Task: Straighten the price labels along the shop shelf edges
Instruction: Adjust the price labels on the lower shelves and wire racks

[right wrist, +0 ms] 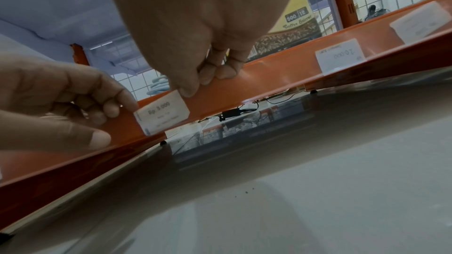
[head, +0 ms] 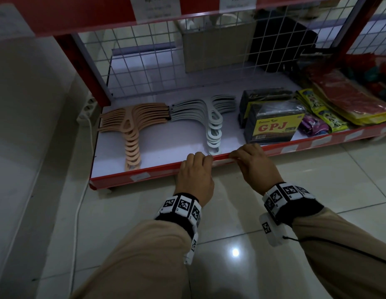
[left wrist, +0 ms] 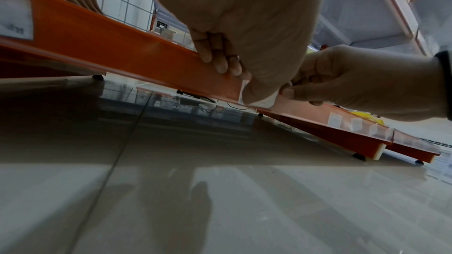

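A white price label (head: 222,162) (right wrist: 162,115) printed "Rp 3.000" sits tilted on the red edge strip (head: 157,170) of the bottom shelf. My left hand (head: 196,167) (left wrist: 244,76) has its fingers curled over the strip at the label's left end, with the thumb on the label (left wrist: 263,100). My right hand (head: 249,158) (right wrist: 203,82) hooks its fingers over the strip at the label's right end, its thumb pressing the label's upper corner. Another label (head: 140,176) lies further left on the same strip.
Beige hangers (head: 131,126), white hangers (head: 211,119), black GPJ packs (head: 271,124) and bright packets (head: 321,113) lie on the shelf. More labels (head: 319,140) follow to the right. A power strip (head: 86,111) with its cable sits at the left; glossy tiled floor (head: 230,234) below.
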### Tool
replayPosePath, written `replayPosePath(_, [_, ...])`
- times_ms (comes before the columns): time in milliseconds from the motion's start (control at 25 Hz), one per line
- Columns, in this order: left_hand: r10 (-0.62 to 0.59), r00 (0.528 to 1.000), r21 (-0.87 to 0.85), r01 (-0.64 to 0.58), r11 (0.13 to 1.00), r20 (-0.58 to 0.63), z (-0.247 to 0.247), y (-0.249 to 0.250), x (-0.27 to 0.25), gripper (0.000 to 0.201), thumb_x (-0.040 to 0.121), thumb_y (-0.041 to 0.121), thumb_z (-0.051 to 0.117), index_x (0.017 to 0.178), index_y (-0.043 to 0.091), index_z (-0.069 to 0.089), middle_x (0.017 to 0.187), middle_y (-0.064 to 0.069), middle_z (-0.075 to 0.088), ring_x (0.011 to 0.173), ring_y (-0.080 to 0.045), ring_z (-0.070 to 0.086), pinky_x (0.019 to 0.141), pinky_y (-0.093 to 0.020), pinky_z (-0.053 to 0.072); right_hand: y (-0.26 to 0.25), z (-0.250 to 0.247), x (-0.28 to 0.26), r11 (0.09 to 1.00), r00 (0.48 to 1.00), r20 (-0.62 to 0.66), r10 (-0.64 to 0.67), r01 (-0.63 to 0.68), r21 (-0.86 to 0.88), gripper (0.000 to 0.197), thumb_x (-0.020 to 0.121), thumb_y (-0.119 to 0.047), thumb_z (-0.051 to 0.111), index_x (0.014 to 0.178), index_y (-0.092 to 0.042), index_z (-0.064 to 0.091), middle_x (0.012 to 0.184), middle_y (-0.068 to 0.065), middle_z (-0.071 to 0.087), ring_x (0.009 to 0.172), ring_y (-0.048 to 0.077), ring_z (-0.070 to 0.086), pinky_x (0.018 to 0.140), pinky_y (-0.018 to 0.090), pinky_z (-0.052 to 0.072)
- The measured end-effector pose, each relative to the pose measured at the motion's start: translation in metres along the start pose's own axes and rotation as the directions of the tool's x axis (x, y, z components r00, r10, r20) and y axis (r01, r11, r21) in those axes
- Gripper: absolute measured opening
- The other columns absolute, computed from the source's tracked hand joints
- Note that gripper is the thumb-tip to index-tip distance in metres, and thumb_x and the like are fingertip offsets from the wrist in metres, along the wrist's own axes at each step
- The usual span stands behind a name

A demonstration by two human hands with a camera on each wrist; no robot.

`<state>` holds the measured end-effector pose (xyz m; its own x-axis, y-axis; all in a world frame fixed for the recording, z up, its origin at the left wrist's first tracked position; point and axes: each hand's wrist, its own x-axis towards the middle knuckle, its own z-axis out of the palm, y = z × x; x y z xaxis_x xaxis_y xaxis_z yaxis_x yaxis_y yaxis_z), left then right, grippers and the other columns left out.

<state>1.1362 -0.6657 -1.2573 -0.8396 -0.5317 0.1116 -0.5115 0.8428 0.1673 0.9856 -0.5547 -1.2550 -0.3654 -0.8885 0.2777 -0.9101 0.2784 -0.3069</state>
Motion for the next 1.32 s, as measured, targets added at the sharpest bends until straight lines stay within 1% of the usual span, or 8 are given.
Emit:
replayPosePath(160, [0.007, 0.999, 0.067, -0.005, 0.998, -0.032, -0.007, -0.001, -0.007, 0.036, 0.082, 0.022, 0.054, 0.118, 0.019, 0.050, 0.109, 0.000, 0.050, 0.099, -0.022, 0.045, 0.087, -0.034, 0.035, -0.002, -0.005, -0.001, 0.997, 0.997, 0.016, 0.070, -0.071, 0.040, 0.023, 0.087, 0.004, 0.053, 0.105, -0.010, 0.060, 0.099, 0.012, 0.061, 0.095, 0.033, 0.050, 0.073, 0.045, 0.046])
replayPosePath(280, [-0.011, 0.999, 0.118, 0.016, 0.993, -0.046, -0.012, -0.006, -0.014, 0.034, 0.077, 0.020, 0.056, 0.111, 0.019, 0.051, 0.105, 0.000, 0.051, 0.096, -0.022, 0.047, 0.085, -0.037, 0.032, -0.011, -0.010, 0.000, 1.000, 1.000, -0.007, 0.005, -0.005, 0.008, 0.026, 0.084, 0.006, 0.056, 0.106, -0.006, 0.064, 0.101, 0.016, 0.060, 0.091, 0.037, 0.052, 0.074, 0.045, 0.046])
replayPosePath(400, [-0.057, 0.998, 0.135, 0.054, 0.989, 0.017, -0.020, -0.022, -0.022, 0.050, 0.070, 0.013, 0.056, 0.119, 0.020, 0.047, 0.113, 0.001, 0.047, 0.102, -0.022, 0.044, 0.089, -0.038, 0.029, -0.032, -0.006, 0.003, 0.996, 0.997, -0.001, -0.076, 0.075, -0.052, 0.034, 0.074, 0.010, 0.059, 0.104, -0.004, 0.067, 0.105, 0.018, 0.062, 0.087, 0.038, 0.054, 0.074, 0.045, 0.048])
replayPosePath(640, [-0.115, 0.993, 0.198, 0.105, 0.974, 0.037, -0.033, -0.070, -0.049, 0.060, 0.070, 0.011, 0.058, 0.128, 0.021, 0.043, 0.121, 0.000, 0.045, 0.111, -0.022, 0.043, 0.093, -0.039, 0.030, -0.087, 0.018, 0.012, 0.974, 0.980, 0.110, -0.168, 0.182, -0.137, 0.030, 0.075, -0.004, 0.062, 0.105, -0.005, 0.064, 0.109, 0.014, 0.060, 0.088, 0.037, 0.055, 0.071, 0.044, 0.045])
replayPosePath(760, [-0.130, 0.990, 0.218, 0.116, 0.969, 0.049, -0.037, -0.094, -0.060, 0.064, 0.070, 0.012, 0.059, 0.131, 0.020, 0.040, 0.124, 0.000, 0.044, 0.113, -0.022, 0.041, 0.094, -0.038, 0.030, -0.109, 0.027, 0.022, 0.970, 0.979, 0.137, -0.152, 0.174, -0.168, 0.039, 0.073, -0.012, 0.064, 0.112, -0.011, 0.061, 0.107, 0.010, 0.059, 0.089, 0.034, 0.052, 0.073, 0.041, 0.042])
replayPosePath(960, [-0.244, 0.970, 0.215, 0.240, 0.947, -0.012, -0.042, -0.132, -0.090, 0.071, 0.065, 0.013, 0.060, 0.132, 0.020, 0.041, 0.129, -0.005, 0.041, 0.114, -0.026, 0.039, 0.091, -0.037, 0.032, -0.130, 0.038, 0.036, 0.972, 0.982, 0.147, -0.122, 0.148, -0.182, 0.035, 0.069, -0.018, 0.063, 0.104, -0.012, 0.062, 0.096, 0.010, 0.057, 0.085, 0.032, 0.049, 0.070, 0.038, 0.038])
replayPosePath(1080, [-0.208, 0.978, 0.185, 0.209, 0.960, -0.023, -0.039, -0.147, -0.105, 0.075, 0.065, 0.010, 0.060, 0.137, 0.019, 0.042, 0.133, -0.007, 0.043, 0.118, -0.029, 0.042, 0.094, -0.039, 0.035, -0.137, 0.044, 0.037, 0.970, 0.981, 0.127, -0.146, 0.167, -0.175, 0.035, 0.067, -0.023, 0.067, 0.101, -0.014, 0.063, 0.089, 0.008, 0.056, 0.079, 0.030, 0.050, 0.067, 0.036, 0.036])
replayPosePath(1320, [-0.236, 0.972, 0.123, 0.235, 0.964, -0.006, -0.040, -0.147, -0.093, 0.064, 0.071, 0.012, 0.056, 0.133, 0.021, 0.043, 0.126, -0.002, 0.044, 0.114, -0.024, 0.040, 0.095, -0.034, 0.033, -0.152, 0.062, 0.042, 0.966, 0.966, 0.072, -0.250, 0.253, -0.049, 0.030, 0.069, -0.013, 0.063, 0.097, -0.003, 0.062, 0.090, 0.014, 0.058, 0.078, 0.030, 0.049, 0.067, 0.040, 0.045])
